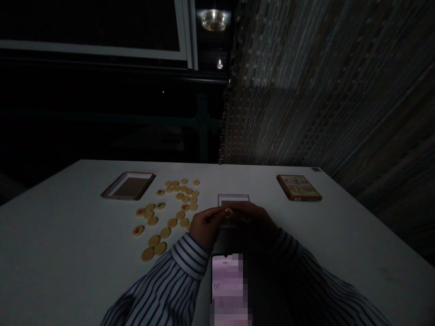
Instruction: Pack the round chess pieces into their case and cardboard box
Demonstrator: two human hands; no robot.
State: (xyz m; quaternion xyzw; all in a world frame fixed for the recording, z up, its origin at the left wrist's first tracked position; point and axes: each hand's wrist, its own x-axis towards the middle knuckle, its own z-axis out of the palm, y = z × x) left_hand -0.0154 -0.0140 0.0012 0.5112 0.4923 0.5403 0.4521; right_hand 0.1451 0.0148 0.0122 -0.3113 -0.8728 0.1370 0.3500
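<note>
My left hand [205,225] and my right hand [255,220] meet at the middle of the table. Between their fingertips is a round Chinese chess piece [229,213] with a dark character facing me; both hands are closed on it. Directly beneath and behind the fingers sits a shallow white-walled box [234,197], partly covered by my hands. Left of my left hand, several loose pale chess pieces [172,222] are scattered, most showing blank faces. A few show red characters, such as one piece [138,230], or dark ones.
An open shallow box or lid [131,184] lies at the back left of the white table [81,271]. A printed box [299,187] lies at the back right. Near me is a lit phone [228,290], partly blurred out. A bead curtain [288,81] hangs behind.
</note>
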